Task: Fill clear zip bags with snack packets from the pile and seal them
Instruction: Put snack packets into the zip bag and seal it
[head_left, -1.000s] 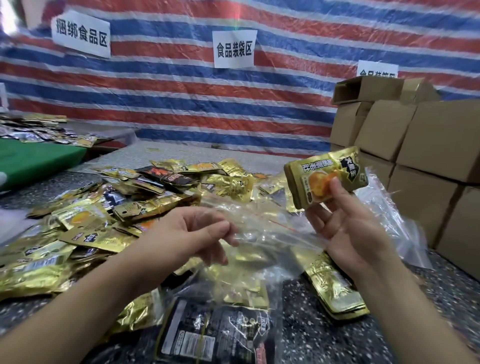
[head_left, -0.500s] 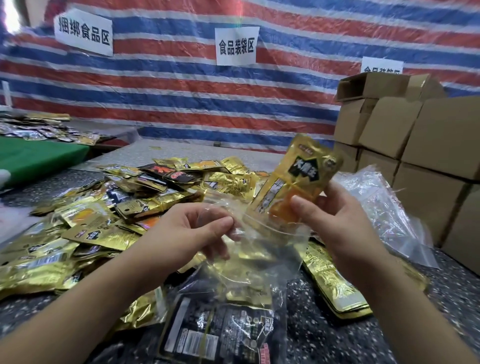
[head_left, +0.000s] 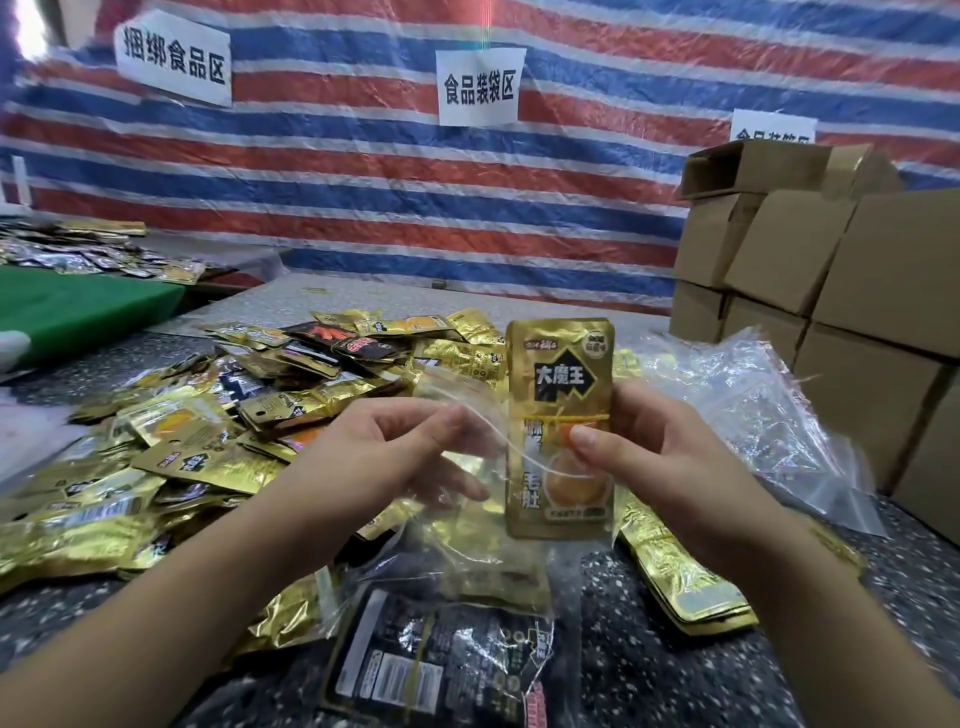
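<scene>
Bag (head_left: 467, 519) up over the table (head_left: 649, 675), and we pinch its left lip with our left hand (head_left: 384, 457). Our right hand (head_left: 670, 467) pinches a gold packet (head_left: 558, 395) upright, its lower half down inside the mouth. The pile (head_left: 208, 426) sprawls to our left, more bags (head_left: 753, 415) to our right, boxes (head_left: 857, 270) behind.
</scene>
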